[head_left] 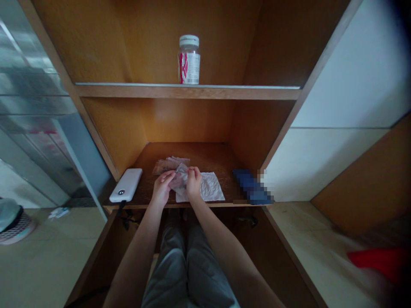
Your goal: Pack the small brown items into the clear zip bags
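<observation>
Low over the cabinet's bottom shelf, my left hand [163, 186] and my right hand [193, 183] are closed on a small clear plastic bag [180, 176] stretched between them. The bag looks thin and crumpled; anything inside it is too blurred to make out. Behind my left hand lie more clear zip bags [171, 162], loosely piled. A wrinkled white tissue [213, 186] is spread flat under and to the right of my right hand, partly hidden by it.
A white power bank [126, 185] with a dark cable lies at the shelf's left end. On the right lies a dark blue, partly pixelated object [252, 188]. A white-capped bottle [189, 60] stands on the upper shelf [244, 93]. Open cabinet doors [290, 256] flank my legs.
</observation>
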Action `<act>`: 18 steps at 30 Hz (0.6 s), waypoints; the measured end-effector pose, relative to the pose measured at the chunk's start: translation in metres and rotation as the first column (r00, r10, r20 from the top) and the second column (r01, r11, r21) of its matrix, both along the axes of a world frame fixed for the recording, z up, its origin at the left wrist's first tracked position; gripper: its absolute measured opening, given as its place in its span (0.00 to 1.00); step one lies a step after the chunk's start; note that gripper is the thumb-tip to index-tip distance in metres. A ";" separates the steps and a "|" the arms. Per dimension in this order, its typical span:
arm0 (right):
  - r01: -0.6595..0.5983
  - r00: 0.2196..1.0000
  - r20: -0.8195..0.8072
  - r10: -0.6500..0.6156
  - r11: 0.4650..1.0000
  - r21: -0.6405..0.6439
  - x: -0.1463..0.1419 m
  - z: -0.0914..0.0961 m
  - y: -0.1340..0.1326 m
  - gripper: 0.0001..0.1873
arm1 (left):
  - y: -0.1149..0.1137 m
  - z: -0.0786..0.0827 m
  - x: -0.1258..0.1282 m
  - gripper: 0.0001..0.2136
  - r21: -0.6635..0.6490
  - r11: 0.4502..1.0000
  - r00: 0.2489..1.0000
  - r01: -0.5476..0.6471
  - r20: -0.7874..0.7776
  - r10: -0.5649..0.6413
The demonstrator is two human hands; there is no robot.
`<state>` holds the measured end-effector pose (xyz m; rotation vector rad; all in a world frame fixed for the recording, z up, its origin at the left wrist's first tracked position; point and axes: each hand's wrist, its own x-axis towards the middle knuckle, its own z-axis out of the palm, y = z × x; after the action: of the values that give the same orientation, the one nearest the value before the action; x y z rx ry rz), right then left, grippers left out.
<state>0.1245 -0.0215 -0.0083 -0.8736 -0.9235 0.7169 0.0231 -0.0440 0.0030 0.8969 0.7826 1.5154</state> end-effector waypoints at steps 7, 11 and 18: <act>-0.086 0.994 0.072 0.087 0.996 -0.020 0.002 0.006 -0.009 0.11 | 0.001 -0.002 0.002 0.08 -0.034 0.999 0.997 -0.037 -0.068 0.035; -0.088 0.994 0.065 0.087 0.996 0.017 0.000 0.005 -0.008 0.07 | 0.003 -0.007 0.001 0.09 -0.004 1.000 0.994 -0.024 -0.103 0.024; -0.087 0.995 0.043 0.086 0.996 0.001 0.000 0.002 -0.006 0.06 | 0.005 -0.010 -0.004 0.12 0.025 0.999 0.998 -0.033 -0.048 0.034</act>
<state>0.1243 -0.0279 -0.0060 -0.8533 -1.0054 0.7736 0.0192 -0.0392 -0.0069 0.9455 0.8196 1.5401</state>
